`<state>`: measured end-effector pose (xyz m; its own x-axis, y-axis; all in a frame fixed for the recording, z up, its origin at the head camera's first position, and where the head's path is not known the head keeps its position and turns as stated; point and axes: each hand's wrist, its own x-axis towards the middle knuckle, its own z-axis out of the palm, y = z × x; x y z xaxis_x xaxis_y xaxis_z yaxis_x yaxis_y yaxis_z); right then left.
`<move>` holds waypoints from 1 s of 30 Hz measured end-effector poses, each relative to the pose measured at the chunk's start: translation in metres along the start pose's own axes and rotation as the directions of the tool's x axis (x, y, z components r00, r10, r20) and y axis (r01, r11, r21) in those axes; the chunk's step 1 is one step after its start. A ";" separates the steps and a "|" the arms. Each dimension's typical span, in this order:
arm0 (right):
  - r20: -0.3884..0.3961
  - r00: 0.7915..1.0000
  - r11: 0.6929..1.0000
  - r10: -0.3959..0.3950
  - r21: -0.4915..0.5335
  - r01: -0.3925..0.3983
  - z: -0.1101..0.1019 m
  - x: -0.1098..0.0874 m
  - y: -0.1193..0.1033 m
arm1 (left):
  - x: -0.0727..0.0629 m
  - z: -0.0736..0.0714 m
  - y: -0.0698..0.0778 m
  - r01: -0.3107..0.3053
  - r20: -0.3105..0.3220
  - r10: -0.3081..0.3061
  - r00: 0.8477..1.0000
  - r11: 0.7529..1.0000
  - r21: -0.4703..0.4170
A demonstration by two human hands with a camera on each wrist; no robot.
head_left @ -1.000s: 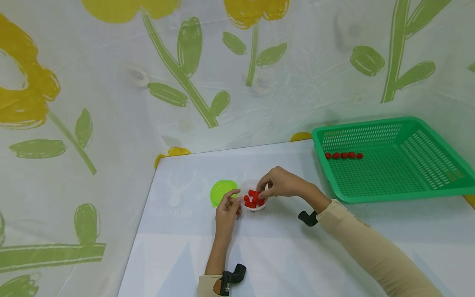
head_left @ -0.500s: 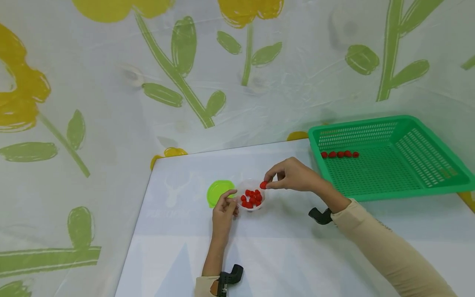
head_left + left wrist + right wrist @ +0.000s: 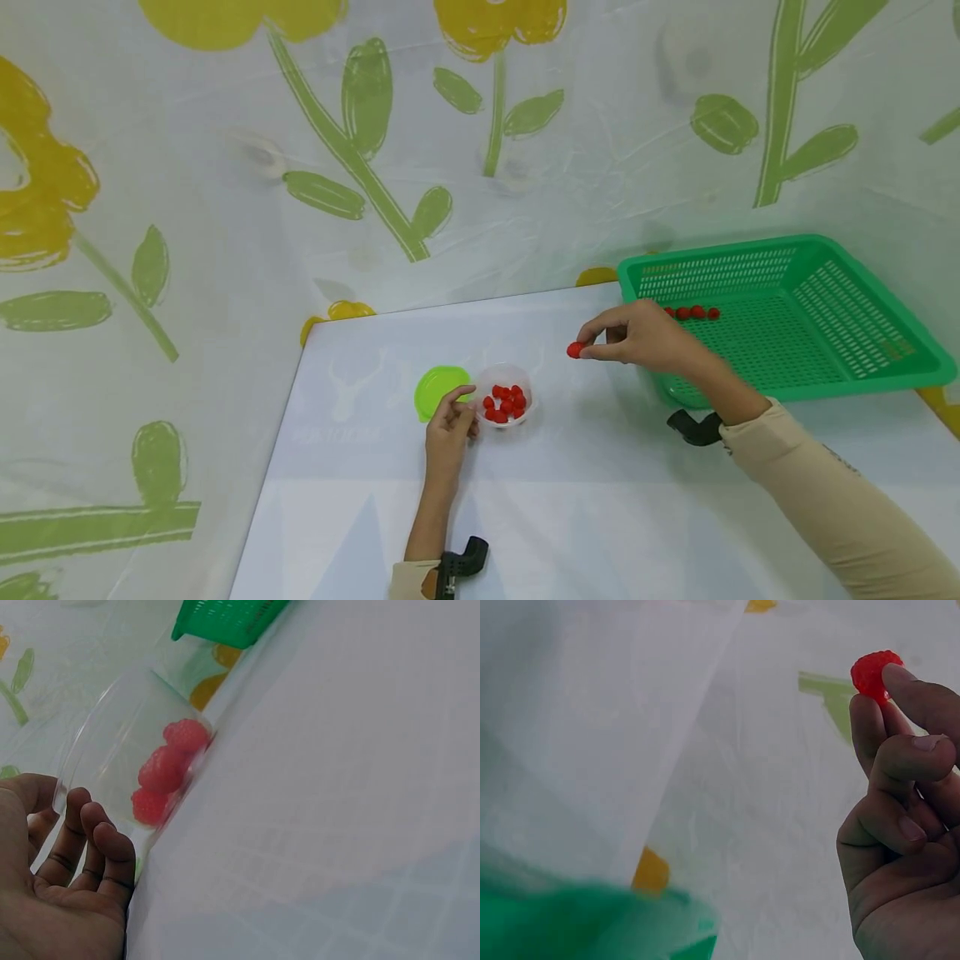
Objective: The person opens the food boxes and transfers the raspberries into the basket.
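A red raspberry [image 3: 575, 350] is pinched between the thumb and fingertips of my right hand [image 3: 648, 337], held over the table between the bowl and the green basket. The right wrist view shows that raspberry [image 3: 870, 673] close up, bumpy all over. At the wall of a clear plastic bowl [image 3: 516, 372], my left hand [image 3: 446, 433] grips the side with curled fingers. Several more raspberries [image 3: 507, 407] lie in the bottom of the bowl. In the left wrist view the bowl [image 3: 112, 724] stands right at my fingertips.
A green perforated basket [image 3: 817, 389] stands at the back right, with a row of raspberries [image 3: 698, 312] along its left side, partly hidden by my right hand. A lime-green lid [image 3: 435, 388] lies left of the bowl. Flower-printed sheeting [image 3: 600, 183] hangs behind the table.
My right hand has lifted a raspberry out of the bowl and carried it right toward the basket. The left hand has stayed at the bowl.
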<state>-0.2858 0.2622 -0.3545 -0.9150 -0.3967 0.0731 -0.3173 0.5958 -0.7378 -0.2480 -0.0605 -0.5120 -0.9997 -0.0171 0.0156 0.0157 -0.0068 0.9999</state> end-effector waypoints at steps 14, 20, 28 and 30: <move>-0.082 0.984 0.986 0.159 0.055 -0.155 -0.048 -0.025 0.029 | -0.003 0.002 0.007 0.019 -0.002 -0.019 1.000 1.000 0.010; -0.092 0.974 0.978 0.207 0.030 -0.205 -0.065 -0.032 0.041 | -0.002 0.001 -0.001 -0.003 -0.013 0.004 1.000 1.000 0.022; -0.155 0.949 0.955 0.276 -0.072 -0.289 -0.089 -0.040 0.055 | -0.001 0.002 -0.001 -0.004 -0.011 0.004 1.000 1.000 0.016; -0.156 0.942 0.946 0.296 -0.084 -0.312 -0.095 -0.042 0.057 | -0.001 0.002 -0.001 0.002 -0.009 -0.002 1.000 1.000 0.014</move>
<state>-0.2888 0.3794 -0.3365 -0.9951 -0.0882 -0.0450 -0.0360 0.7461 -0.6649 -0.2466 -0.0588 -0.5129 -0.9996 -0.0260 0.0137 0.0135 0.0076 0.9999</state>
